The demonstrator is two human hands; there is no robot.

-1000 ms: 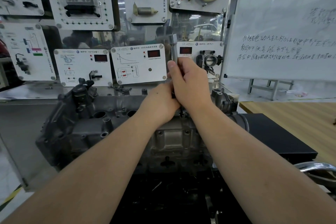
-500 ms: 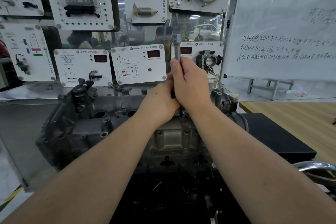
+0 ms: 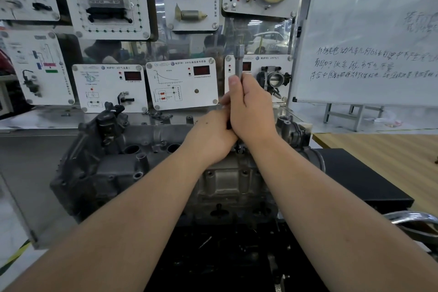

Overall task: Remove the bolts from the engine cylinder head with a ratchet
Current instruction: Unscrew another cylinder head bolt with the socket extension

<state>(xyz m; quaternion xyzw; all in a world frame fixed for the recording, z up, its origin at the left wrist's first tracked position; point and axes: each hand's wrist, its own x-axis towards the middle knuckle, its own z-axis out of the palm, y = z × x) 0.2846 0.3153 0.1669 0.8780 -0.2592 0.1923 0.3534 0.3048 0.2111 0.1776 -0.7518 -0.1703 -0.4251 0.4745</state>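
The big grey engine cylinder head [image 3: 113, 168] sits in the middle of the frame, and both hands meet over its right part, so a bolt, hidden under them, looks to be getting loosened. The right hand [image 3: 252, 111] wraps the upright ratchet [image 3: 238, 61]; the left hand [image 3: 209, 136] curls low on it, touching the right. Next the handle must swing, but the sensor boards [image 3: 182, 83] stand close behind.
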